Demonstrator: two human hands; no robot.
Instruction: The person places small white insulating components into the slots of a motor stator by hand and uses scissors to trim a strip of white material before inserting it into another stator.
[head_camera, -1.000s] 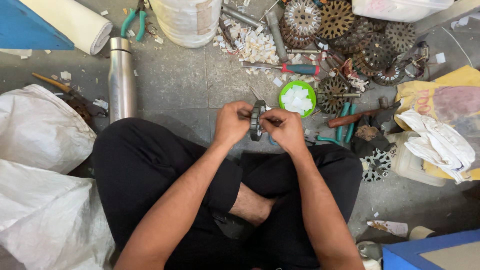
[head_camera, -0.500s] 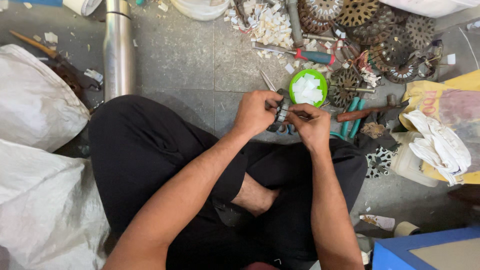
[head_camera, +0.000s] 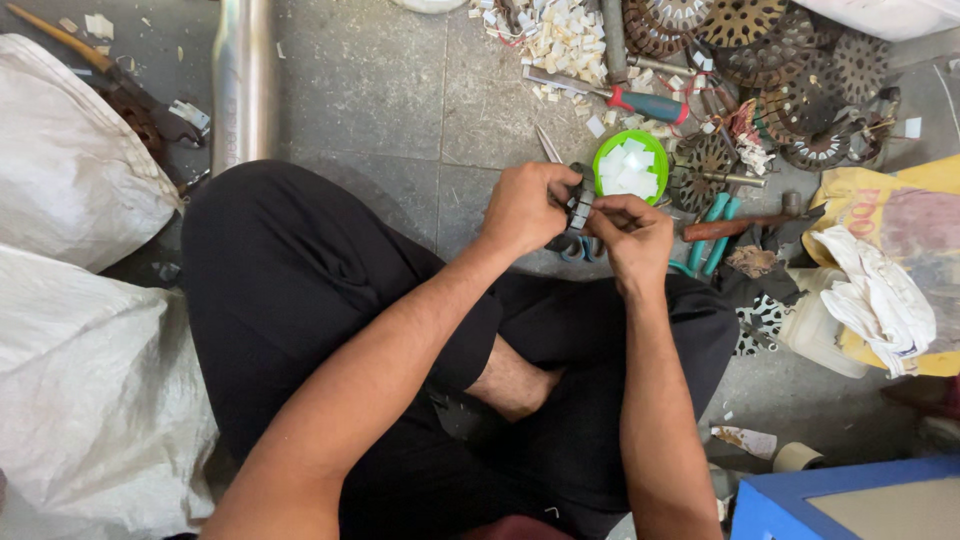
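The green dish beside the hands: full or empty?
Full: the green dish stands upright on the floor, heaped with small white pieces that cover its bottom.

Yellow printed bag (head_camera: 900, 205) at right edge w/ reddish patch, lying flat on floor. White woven sacks (head_camera: 80, 330) bulge at left. No screens/signs.

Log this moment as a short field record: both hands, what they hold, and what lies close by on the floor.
left hand: grips the small round metal part from its left side
right hand: pinches the same part from the right
posture: seated cross-legged on the stone floor
green lid: just beyond the hands, holds white slips
screwdriver: red and blue handle, lies beyond the lid
slotted metal discs: heaped at upper right
white sacks: at the person's left
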